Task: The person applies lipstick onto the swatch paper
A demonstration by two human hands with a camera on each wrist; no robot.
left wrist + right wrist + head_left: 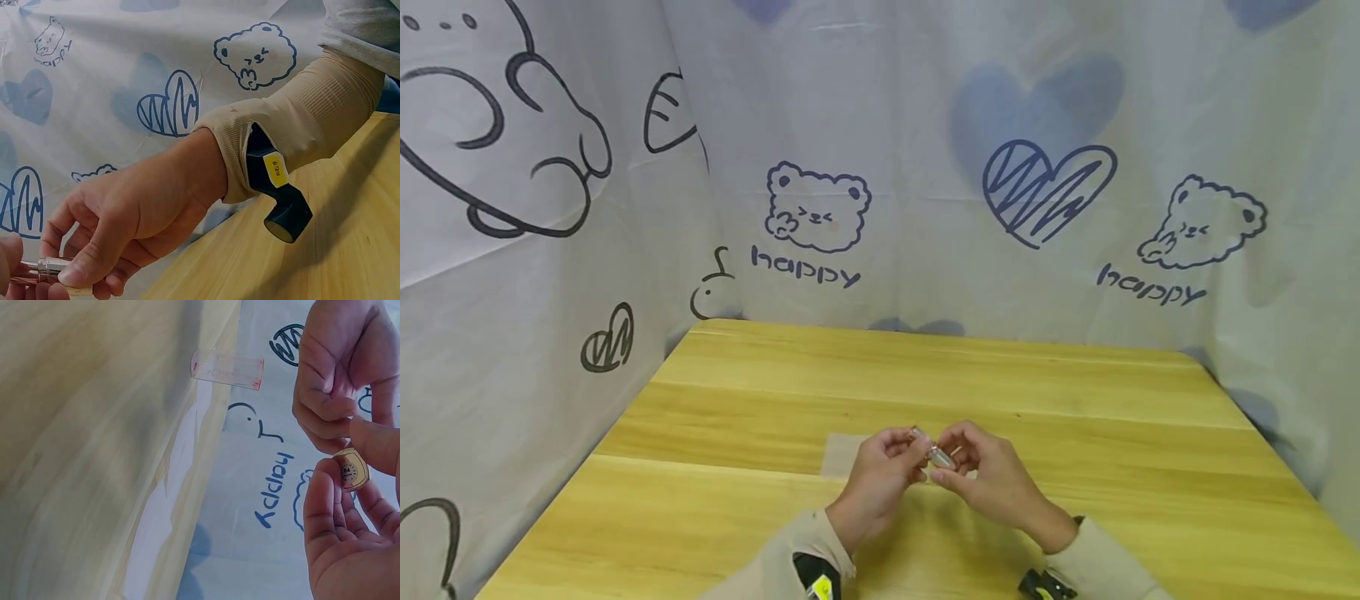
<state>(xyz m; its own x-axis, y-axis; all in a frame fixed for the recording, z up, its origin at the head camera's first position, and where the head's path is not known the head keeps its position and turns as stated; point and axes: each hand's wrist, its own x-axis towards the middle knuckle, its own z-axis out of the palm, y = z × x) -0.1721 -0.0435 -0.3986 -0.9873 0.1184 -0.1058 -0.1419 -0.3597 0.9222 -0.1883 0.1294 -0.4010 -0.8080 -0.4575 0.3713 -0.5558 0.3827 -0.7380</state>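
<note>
A small shiny tube [942,457], which looks like a lipstick, is held between both hands above the table. My left hand [880,479] pinches it with thumb and fingers, partly covering its middle. My right hand [996,483] grips the other end from the right. The left wrist view shows a silvery band on the tube [51,265] and a gold end under the left thumb. Facing the right wrist camera is a round-cornered end [351,470] marked 04. A see-through case [228,370] with reddish print appears on the table in that view.
Both hands are over the wooden table [737,500], whose far edge meets a hanging cloth [910,275] printed with hearts and bears. More cloth [512,333] borders the left side. A pale see-through rectangle [837,456] lies just left of my left hand.
</note>
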